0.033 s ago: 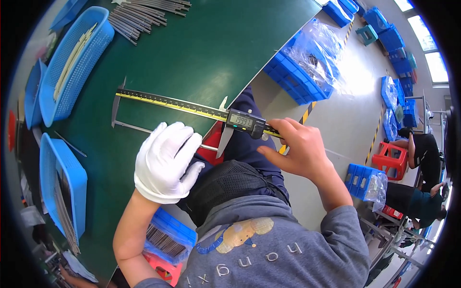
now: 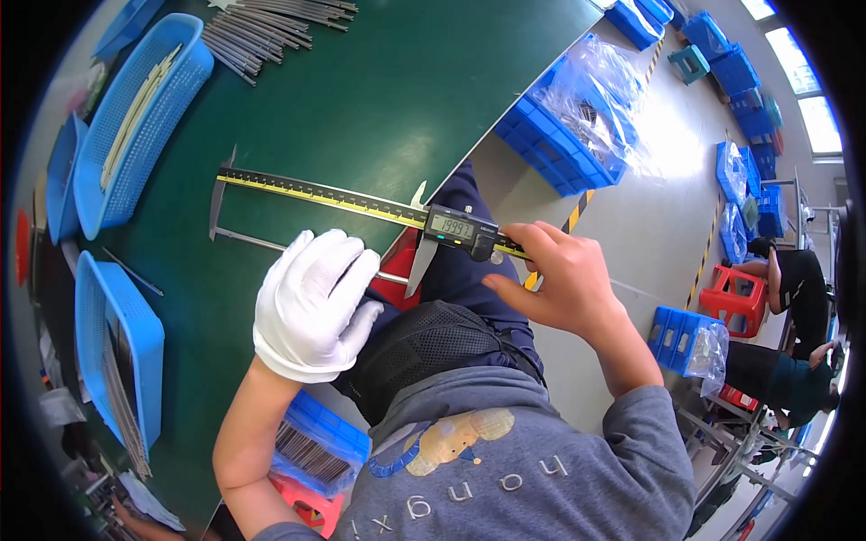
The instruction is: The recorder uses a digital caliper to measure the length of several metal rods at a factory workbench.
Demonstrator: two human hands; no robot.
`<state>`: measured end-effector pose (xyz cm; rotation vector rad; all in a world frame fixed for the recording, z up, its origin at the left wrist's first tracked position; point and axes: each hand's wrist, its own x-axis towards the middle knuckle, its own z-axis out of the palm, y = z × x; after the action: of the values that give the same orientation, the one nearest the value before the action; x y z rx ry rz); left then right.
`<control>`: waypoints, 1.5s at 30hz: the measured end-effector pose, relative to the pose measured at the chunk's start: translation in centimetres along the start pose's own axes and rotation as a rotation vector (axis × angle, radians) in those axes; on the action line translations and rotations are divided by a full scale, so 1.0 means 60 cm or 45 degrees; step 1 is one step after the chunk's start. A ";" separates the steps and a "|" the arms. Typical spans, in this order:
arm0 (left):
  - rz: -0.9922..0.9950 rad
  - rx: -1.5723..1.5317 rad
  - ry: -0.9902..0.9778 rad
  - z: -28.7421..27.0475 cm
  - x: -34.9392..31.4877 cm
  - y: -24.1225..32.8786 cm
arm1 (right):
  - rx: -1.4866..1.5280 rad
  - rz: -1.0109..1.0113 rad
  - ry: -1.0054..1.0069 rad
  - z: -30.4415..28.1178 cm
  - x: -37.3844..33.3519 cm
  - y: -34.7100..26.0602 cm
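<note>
A long digital caliper [image 2: 325,195] with a yellow-and-black scale lies across the table edge, jaws spread wide. A thin metal rod [image 2: 253,240] runs between its jaws, one end at the far-left jaw, the other close to the sliding jaw [image 2: 420,269]. My left hand [image 2: 316,307], in a white glove, is closed over the middle of the rod and hides that part. With my bare right hand [image 2: 564,279] I grip the caliper beam's right end beside the display [image 2: 453,225], thumb below and fingers above. The display is lit with digits.
On the green table [image 2: 379,99] lie a pile of metal rods [image 2: 262,36] and blue baskets [image 2: 185,99] [image 2: 149,334] holding rods. A blue crate [image 2: 550,153] with plastic wrap stands on the floor at right. Further right are a red stool [image 2: 732,299] and people.
</note>
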<state>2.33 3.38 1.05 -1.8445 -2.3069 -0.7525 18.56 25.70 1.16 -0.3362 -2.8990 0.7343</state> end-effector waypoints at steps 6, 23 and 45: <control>0.030 0.134 0.050 0.008 -0.004 0.006 | 0.016 0.031 0.007 0.001 -0.011 -0.004; 0.165 0.176 0.182 0.046 0.004 0.022 | 0.009 0.003 0.102 0.004 -0.020 -0.003; 0.052 0.119 0.198 0.040 0.002 0.017 | 0.025 -0.008 0.059 -0.007 -0.022 0.000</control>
<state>3.81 4.66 -0.67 -1.7227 -2.1638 -0.7412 19.89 25.54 1.44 -0.3372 -2.8464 0.7438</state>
